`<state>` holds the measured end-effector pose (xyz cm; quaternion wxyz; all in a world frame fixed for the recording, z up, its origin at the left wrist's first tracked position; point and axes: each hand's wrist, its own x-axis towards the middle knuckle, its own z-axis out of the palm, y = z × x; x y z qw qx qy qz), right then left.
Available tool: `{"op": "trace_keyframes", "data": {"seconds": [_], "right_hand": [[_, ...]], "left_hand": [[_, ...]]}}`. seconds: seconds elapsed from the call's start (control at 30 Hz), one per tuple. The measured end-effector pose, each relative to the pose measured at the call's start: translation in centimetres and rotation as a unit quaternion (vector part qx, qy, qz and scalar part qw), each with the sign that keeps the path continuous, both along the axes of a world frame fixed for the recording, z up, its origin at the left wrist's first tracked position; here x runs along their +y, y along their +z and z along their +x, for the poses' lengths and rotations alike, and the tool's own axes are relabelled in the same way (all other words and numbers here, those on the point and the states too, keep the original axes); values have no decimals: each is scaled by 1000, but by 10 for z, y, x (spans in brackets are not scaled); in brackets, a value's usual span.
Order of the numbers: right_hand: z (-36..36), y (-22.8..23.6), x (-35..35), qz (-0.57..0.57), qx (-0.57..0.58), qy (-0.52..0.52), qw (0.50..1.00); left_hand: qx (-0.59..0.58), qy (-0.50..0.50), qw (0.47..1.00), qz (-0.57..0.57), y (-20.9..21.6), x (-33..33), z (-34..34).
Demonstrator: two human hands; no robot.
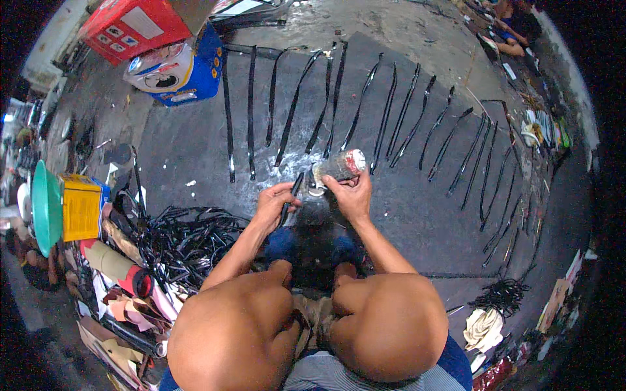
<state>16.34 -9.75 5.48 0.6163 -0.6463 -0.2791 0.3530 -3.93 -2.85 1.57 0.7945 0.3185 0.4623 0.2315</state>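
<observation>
In front of my knees, my left hand (pixel 277 203) pinches a narrow black strip (pixel 295 189) between thumb and fingers. My right hand (pixel 352 195) grips a worn grey bottle (pixel 339 167), tilted so that its white and red end points up and to the right. The bottle's narrower dark end is close to the strip; whether they touch I cannot tell. A small whitish round thing (pixel 316 191) shows just under the bottle. Beyond my hands, several similar black strips (pixel 355 107) lie spaced out in a fan on the dark sheet (pixel 189 150).
A heap of tangled black strips (pixel 189 244) lies to my left, beside rolled material (pixel 111 264), a yellow box (pixel 81 207) and a green basin (pixel 47 207). Red (pixel 140 29) and blue boxes (pixel 195 72) stand far left. A crumpled cream cloth (pixel 483 330) rests near right. Another person's arm (pixel 512 45) shows far right.
</observation>
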Motion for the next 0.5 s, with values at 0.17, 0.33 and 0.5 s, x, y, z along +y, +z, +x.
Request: {"op": "trace_keyframes", "data": {"seconds": [0.17,0.33,0.5], "right_hand": [[-24,1,-4,-3,-132,54,990],[19,-26,-23,-91,-162,6,983],[42,-27,-33,-23,-133,-42,990]], "left_hand": [[-106,-28,992,-65,9,-11,-3],[-91,-90,989,-80,29,-10,-18],[220,-213,929,209,9,24,3]]}}
